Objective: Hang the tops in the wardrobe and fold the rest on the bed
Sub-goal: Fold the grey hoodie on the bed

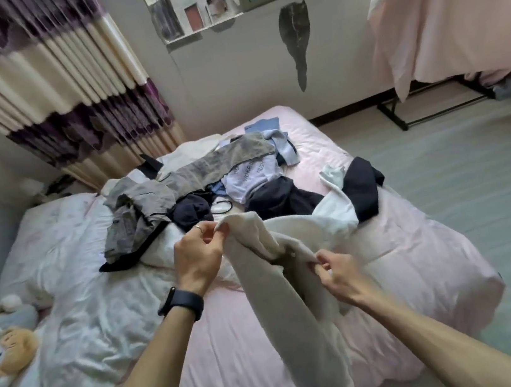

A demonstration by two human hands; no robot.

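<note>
I hold a cream-white garment (284, 308) up over the pink bed (423, 261). My left hand (199, 258) pinches one upper edge of it. My right hand (336, 275) grips the other edge, lower and nearer to me. The cloth hangs down between my forearms toward the bed's near edge. Behind it lies a heap of clothes: grey patterned trousers (155, 198), a pale lilac printed top (251, 174), dark navy pieces (285, 200) and a white and navy garment (350, 192).
A crumpled white duvet (75, 306) covers the bed's left side, with soft toys (1, 344) at its edge. A purple and cream curtain (41, 76) hangs at back left. A pink sheet (451, 5) drapes over a black rack (433, 103) at right. Grey floor (477, 176) lies right of the bed.
</note>
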